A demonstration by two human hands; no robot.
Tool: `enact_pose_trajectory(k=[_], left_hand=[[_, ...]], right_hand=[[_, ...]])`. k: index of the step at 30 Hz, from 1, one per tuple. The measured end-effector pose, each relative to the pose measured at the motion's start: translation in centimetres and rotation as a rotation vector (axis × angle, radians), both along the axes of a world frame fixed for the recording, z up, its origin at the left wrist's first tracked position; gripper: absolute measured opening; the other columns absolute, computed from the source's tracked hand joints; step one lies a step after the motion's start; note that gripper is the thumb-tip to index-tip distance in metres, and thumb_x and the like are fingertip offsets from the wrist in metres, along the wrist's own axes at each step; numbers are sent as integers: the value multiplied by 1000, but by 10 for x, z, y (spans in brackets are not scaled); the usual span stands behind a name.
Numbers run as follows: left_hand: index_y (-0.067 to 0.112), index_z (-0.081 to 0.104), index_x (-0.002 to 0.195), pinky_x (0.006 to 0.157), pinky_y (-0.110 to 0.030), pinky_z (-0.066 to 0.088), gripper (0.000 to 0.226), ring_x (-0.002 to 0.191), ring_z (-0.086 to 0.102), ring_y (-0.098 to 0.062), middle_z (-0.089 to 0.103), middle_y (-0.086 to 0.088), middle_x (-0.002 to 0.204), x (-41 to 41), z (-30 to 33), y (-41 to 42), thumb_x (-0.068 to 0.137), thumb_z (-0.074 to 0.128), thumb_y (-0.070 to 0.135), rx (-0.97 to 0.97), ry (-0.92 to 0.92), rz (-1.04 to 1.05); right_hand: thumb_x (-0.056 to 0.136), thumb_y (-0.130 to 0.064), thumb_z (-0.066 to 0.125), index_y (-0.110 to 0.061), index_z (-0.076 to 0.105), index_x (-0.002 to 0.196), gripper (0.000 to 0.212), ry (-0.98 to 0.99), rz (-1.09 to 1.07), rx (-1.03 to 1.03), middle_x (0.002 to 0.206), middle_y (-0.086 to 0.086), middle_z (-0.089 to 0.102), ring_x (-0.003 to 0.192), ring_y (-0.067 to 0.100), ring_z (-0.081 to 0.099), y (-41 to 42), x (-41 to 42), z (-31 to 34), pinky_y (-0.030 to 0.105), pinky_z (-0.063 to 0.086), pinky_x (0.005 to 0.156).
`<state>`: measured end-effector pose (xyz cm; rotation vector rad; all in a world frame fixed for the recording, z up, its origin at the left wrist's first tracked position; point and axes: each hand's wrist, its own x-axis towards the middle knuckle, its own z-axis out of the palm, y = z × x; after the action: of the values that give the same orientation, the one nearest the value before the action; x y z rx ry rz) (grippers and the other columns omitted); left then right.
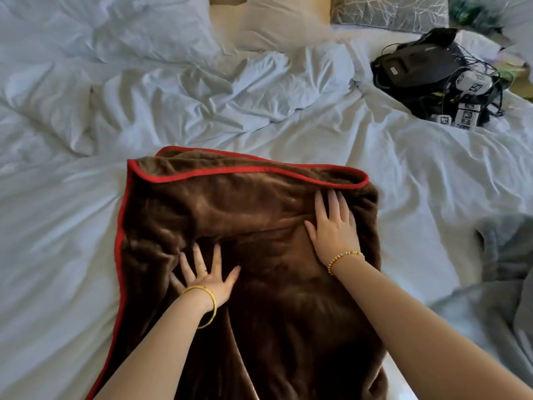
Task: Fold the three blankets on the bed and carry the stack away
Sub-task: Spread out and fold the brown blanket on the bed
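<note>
Brown fleece with a red hem, the blanket (259, 255) lies on the bed (57, 226) straight ahead of the person, its long axis running from the near edge away toward the pillows. It looks already doubled: 2 red-edged layers show at its far end, the top one set slightly back from the one under it.

Both hands lie flat on the blanket, fingers straight and spread, gripping nothing. The left hand (206, 277) presses the blanket's left-middle part, nearer the person. The right hand (334, 226) reaches further, its fingertips just short of the blanket's far right corner, so it is the nearer hand to the far hem. By my reading this is smoothing ahead of a further fold, and that fold would turn on bringing the far hem back along the long axis toward the near end; the left hand would have to travel further to take its corner.

Right of the blanket, well apart, a grey blanket (507, 255) lies crumpled on the bed. Beyond the blanket's far right corner, well apart, sits a black device (415, 64) in a tangle of cables. Nothing lies on the blanket itself. I see only 2 blankets.
</note>
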<state>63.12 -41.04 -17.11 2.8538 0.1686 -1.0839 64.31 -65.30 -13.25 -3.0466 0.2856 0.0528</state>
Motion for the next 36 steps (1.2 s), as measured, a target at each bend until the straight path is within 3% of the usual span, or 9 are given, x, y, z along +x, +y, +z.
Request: enact_pose_trajectory(k=[4, 9, 12, 15, 17, 20, 23, 26, 36], left_hand=[[34, -31, 138, 108, -58, -15, 72, 135, -36, -35, -42, -8, 145, 6, -3, -3, 87, 4, 69, 33, 54, -14], [32, -33, 138, 108, -59, -15, 72, 133, -37, -36, -44, -9, 144, 8, -4, -2, 87, 3, 69, 41, 79, -28], [32, -34, 137, 107, -59, -16, 73, 132, -38, -37, -44, -9, 144, 7, -7, 0, 86, 3, 69, 21, 74, -31], [33, -34, 137, 106, -59, -18, 72, 132, -40, -36, -45, -8, 143, 6, -9, 1, 86, 3, 69, 6, 60, -20], [34, -34, 137, 106, -58, -19, 72, 131, -40, -36, -46, -8, 143, 7, -11, 1, 86, 3, 69, 0, 51, -16], [34, -33, 137, 106, -58, -19, 71, 131, -40, -36, -46, -8, 143, 7, -13, 0, 87, 4, 68, -5, 44, -19], [33, -33, 138, 106, -58, -19, 72, 131, -40, -36, -45, -9, 143, 6, -14, 2, 87, 4, 68, -2, 30, -23], [34, -33, 137, 106, -58, -20, 71, 132, -40, -36, -45, -9, 143, 9, -17, 2, 88, 5, 67, 7, 24, -6], [31, 6, 149, 114, -54, -3, 59, 144, -14, -28, -12, -2, 157, -28, 11, 9, 96, 21, 53, -80, -196, -36]], right_hand=[[81, -22, 68, 2, 52, 126, 53, -236, 168, -145, 138, 25, 44, 128, 41, 42, -2, 42, 12, 53, 28, 108], [84, -37, 61, -4, 22, 146, 80, -126, 186, -175, 155, 16, 16, 145, 30, 6, -7, 84, 23, 47, -7, 115], [87, -44, 55, -7, 8, 149, 85, -56, 113, -76, 151, 16, 22, 140, 32, 21, -7, 96, 26, 46, 14, 114], [91, -43, 41, -4, 40, 133, 57, -194, 52, -92, 131, 16, 44, 119, 34, 41, -6, 103, 35, 45, 31, 103], [92, -41, 44, -5, 43, 132, 54, -180, 121, -101, 138, 15, 39, 129, 34, 33, -5, 109, 37, 45, 19, 111], [90, -42, 50, -8, 25, 142, 67, 185, 70, -30, 139, 12, 45, 134, 31, 35, -2, 123, 38, 49, -3, 115], [90, -36, 48, -13, 43, 125, 42, 357, 10, -66, 121, 12, 58, 115, 31, 52, 13, 119, 40, 47, 22, 109], [94, -13, 38, -10, 45, 118, 25, 208, 37, -27, 116, 15, 60, 106, 34, 59, 45, 78, 21, 40, 43, 89], [97, -10, 28, -4, 18, 143, 48, 202, 248, -130, 128, 19, 45, 110, 36, 51, 116, -91, 17, 43, 39, 89]])
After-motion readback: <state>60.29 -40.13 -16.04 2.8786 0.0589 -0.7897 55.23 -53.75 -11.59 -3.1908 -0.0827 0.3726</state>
